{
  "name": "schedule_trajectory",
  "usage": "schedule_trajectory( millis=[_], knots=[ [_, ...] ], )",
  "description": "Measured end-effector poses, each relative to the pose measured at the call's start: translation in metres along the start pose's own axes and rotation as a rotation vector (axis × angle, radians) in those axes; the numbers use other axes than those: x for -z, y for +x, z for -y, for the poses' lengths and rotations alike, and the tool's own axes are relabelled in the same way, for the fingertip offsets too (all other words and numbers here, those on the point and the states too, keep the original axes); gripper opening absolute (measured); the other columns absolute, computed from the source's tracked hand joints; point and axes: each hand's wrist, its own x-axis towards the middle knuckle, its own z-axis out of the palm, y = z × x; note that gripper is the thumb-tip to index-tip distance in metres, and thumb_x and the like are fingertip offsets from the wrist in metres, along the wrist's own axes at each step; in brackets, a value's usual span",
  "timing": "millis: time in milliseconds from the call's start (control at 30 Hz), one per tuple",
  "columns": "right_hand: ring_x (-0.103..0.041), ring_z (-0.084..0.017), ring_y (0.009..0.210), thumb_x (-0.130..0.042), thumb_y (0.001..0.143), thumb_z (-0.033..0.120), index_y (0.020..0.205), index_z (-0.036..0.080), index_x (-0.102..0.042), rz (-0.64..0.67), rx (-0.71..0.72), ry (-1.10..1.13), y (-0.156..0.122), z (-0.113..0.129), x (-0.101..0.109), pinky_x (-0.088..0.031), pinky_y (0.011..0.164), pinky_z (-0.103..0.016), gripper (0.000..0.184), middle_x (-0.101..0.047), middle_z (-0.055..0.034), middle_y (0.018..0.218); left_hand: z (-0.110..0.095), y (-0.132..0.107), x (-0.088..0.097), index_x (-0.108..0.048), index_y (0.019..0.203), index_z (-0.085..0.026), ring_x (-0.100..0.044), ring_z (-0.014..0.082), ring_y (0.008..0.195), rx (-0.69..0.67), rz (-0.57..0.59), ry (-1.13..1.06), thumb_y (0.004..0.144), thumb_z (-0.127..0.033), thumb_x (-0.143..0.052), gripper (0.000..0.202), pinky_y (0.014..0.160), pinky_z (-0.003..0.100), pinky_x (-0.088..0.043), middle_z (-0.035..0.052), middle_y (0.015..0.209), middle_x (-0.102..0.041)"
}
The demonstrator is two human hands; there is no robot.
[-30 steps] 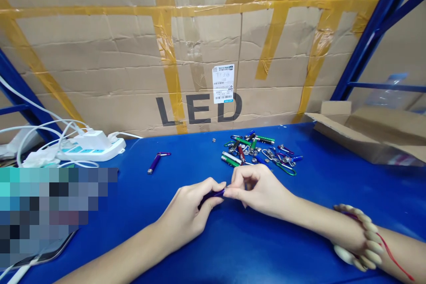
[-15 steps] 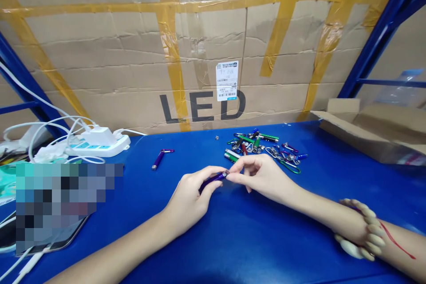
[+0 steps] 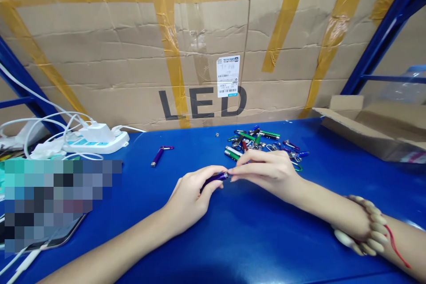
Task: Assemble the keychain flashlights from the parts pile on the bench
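Two hands are meeting at one purple tube [image 3: 217, 178] above the blue surface [image 3: 233, 239]. The left hand [image 3: 195, 193] is clamping its body between thumb and fingers. Its long axis is running rightward and slightly away from the person, so the silver end is facing the right hand [image 3: 274, 171], the nearer one to that tip. Right fingertips are resting there; whether they are pinching or merely touching, I cannot tell. One clipped purple tube [image 3: 157, 158] is lying beyond the left hand, and one small silver piece [image 3: 217, 135] farther back. Behind the right hand, a pile of coloured tubes [image 3: 257, 140] is overlapping too much for counting.
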Motion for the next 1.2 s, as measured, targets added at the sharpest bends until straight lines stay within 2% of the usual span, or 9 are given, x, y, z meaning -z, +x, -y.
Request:
schedule_trajectory(
  millis=[200,500,700,800,900,1100,1200],
  knots=[
    [-0.059,-0.006,0.059,-0.056,0.089,0.023,0.083,0.022,-0.07,0.03,0.016,0.063,-0.003,0.0,-0.002,-0.038,0.049,-0.018,0.015,-0.067,0.0026,0.079,0.001,-0.002,-0.001,-0.058,0.107,-0.023,-0.059,0.0146,0.077,-0.076,0.1,0.016,0.092,-0.017,-0.04,0.025,0.071,0.023,-0.042,-0.0001,0.084,-0.063],
    [-0.061,-0.006,0.061,-0.058,0.087,0.02,0.083,0.018,-0.067,0.002,0.035,0.151,-0.006,-0.002,-0.005,-0.04,0.05,-0.016,0.011,-0.066,0.0014,0.078,-0.001,-0.005,0.001,-0.055,0.094,-0.021,-0.062,0.0153,0.087,-0.039,0.122,-0.109,0.09,-0.018,-0.043,0.013,0.073,0.021,-0.044,-0.0001,0.092,-0.065],
    [-0.061,-0.007,0.062,-0.062,0.084,0.022,0.078,0.019,-0.067,0.045,0.021,0.177,-0.003,0.005,-0.003,-0.04,0.051,-0.016,0.008,-0.066,0.0025,0.078,-0.001,-0.007,0.001,-0.052,0.09,-0.022,-0.062,0.0133,0.086,-0.066,0.124,-0.125,0.09,-0.016,-0.045,0.01,0.072,0.019,-0.043,-0.0023,0.093,-0.066],
    [-0.061,-0.007,0.064,-0.065,0.082,0.025,0.074,0.019,-0.068,0.044,-0.08,0.269,-0.001,0.006,-0.004,-0.041,0.053,-0.016,0.01,-0.066,0.0023,0.074,0.0,-0.008,0.001,-0.052,0.091,-0.022,-0.062,0.0128,0.087,-0.083,0.113,-0.119,0.089,-0.015,-0.046,0.01,0.074,0.019,-0.043,-0.0022,0.095,-0.066],
    [-0.06,-0.01,0.064,-0.068,0.078,0.03,0.069,0.02,-0.07,0.106,-0.263,0.398,0.001,0.008,-0.005,-0.044,0.056,-0.018,0.014,-0.067,0.0018,0.07,0.001,-0.009,0.001,-0.053,0.092,-0.022,-0.062,0.0124,0.091,-0.109,0.105,-0.095,0.089,-0.014,-0.046,0.011,0.076,0.018,-0.043,-0.0024,0.099,-0.066],
    [-0.053,-0.009,0.042,-0.071,0.071,0.037,0.067,0.017,-0.071,0.296,-0.778,0.644,0.006,0.012,-0.006,-0.04,0.041,-0.019,0.021,-0.065,-0.0003,0.058,0.0,-0.009,0.0,-0.055,0.091,-0.021,-0.064,0.0131,0.084,-0.102,0.06,-0.036,0.087,-0.014,-0.048,0.01,0.071,0.019,-0.044,-0.0016,0.09,-0.067],
    [-0.05,-0.009,0.039,-0.073,0.066,0.039,0.066,0.015,-0.071,0.326,-0.88,0.729,0.007,0.013,-0.008,-0.037,0.039,-0.019,0.024,-0.063,0.0,0.053,0.001,-0.008,0.0,-0.056,0.093,-0.021,-0.064,0.0139,0.083,-0.089,0.053,-0.023,0.087,-0.015,-0.049,0.011,0.071,0.02,-0.044,-0.0015,0.09,-0.067]
  ],
)
